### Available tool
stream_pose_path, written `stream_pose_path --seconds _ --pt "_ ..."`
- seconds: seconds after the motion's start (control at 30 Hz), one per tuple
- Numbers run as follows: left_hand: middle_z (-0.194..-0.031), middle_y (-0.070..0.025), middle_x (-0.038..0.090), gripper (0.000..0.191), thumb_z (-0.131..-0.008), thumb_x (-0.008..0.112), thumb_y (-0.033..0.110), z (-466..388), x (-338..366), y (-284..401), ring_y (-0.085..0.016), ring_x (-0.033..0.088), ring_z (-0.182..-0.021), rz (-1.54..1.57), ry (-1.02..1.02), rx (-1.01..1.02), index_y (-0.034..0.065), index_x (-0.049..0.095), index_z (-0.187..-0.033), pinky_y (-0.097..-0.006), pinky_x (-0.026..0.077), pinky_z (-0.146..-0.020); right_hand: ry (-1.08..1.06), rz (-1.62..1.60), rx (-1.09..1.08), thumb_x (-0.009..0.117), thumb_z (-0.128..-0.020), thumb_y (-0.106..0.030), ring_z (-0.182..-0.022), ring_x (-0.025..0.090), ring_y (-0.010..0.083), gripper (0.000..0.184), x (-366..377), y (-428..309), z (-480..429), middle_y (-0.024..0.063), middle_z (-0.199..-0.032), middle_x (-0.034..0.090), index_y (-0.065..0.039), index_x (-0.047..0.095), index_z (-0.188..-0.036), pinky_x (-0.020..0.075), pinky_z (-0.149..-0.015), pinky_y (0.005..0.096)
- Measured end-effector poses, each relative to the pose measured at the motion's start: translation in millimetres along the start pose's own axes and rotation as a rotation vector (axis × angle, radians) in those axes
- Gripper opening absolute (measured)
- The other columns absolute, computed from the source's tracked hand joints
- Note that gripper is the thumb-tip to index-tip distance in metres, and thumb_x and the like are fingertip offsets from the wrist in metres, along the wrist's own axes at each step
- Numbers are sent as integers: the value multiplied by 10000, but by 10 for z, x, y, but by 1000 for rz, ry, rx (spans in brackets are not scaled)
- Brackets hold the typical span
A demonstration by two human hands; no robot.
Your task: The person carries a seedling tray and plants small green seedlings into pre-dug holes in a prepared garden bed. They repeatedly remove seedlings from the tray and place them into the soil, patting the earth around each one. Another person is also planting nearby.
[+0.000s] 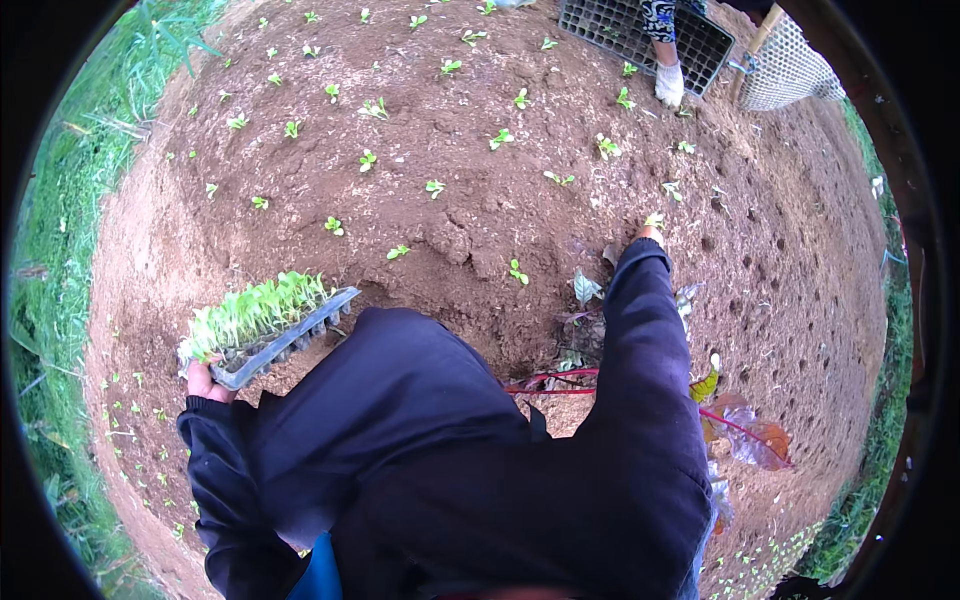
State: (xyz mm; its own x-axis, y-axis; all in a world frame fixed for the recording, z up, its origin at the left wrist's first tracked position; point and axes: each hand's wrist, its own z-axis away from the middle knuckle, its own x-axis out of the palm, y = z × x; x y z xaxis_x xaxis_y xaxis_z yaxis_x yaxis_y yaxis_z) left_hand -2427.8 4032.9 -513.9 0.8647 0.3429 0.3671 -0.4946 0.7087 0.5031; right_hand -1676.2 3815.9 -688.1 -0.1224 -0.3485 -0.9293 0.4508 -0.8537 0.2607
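Note:
My left hand (206, 382) grips the near end of a black plastic seedling tray (289, 334). Dense pale-green seedlings (259, 307) stand in it, and the tray tilts beside my knee. On the right, my arm reaches down to the brown soil. Most of my right hand (649, 234) is hidden by its dark sleeve, and a small seedling (655, 220) shows right at the fingers. Whether the fingers hold it or only touch it is not clear. Just beyond stands another small seedling (671, 190) in the soil.
Rows of planted seedlings (435, 189) cover the bed ahead. Dibbled holes (706, 244) run along the right. A red-stemmed leafy plant (742, 431) grows beside my right arm. At the top, another person's gloved hand (669, 84) touches the soil near a mostly empty tray (611, 34) and a woven basket (787, 64).

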Motion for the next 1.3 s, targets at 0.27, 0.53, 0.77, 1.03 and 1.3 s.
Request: stream_pose_path --seconds 0.27,0.53,0.77,1.03,1.3 --pt "-953 -186 496 290 -625 391 -25 -32 90 -109 -384 473 -934 24 58 92 4 449 -907 -589 319 -882 -79 -733 -916 563 -757 -127 -923 569 186 237 -1232 -2037 1620 103 -982 602 -82 613 -984 422 -815 280" --pt "-942 -204 448 156 -717 317 14 -13 277 -155 -411 450 -915 114 159 106 1 422 -831 -664 283 -838 -913 -700 -1543 590 -774 -203 -703 550 80 176 -1368 -3893 3830 41 -769 632 -57 646 -854 432 -673 244" --pt "-853 -172 467 139 -702 331 -9 17 331 -156 -334 462 -820 82 185 139 5 437 -792 -567 367 -808 -788 -622 -1452 612 -738 -274 -531 490 81 216 -1249 -4180 4245 31 -584 583 -62 650 -717 406 -549 274" --pt "-800 -146 491 140 -719 331 -8 -112 235 -157 -291 484 -744 68 188 154 2 443 -803 -500 409 -788 -889 -931 -1226 639 -725 -249 -496 461 88 215 -1041 -4197 4286 30 -545 558 -38 640 -685 380 -505 267" --pt "-1087 -187 476 492 -603 376 -16 -285 90 -87 -375 441 -1016 36 25 6 -10 433 -1091 -538 315 -909 -1278 -1462 -605 552 -794 -171 -695 574 184 183 -1151 -4072 4156 74 -888 583 -47 611 -916 496 -551 317"
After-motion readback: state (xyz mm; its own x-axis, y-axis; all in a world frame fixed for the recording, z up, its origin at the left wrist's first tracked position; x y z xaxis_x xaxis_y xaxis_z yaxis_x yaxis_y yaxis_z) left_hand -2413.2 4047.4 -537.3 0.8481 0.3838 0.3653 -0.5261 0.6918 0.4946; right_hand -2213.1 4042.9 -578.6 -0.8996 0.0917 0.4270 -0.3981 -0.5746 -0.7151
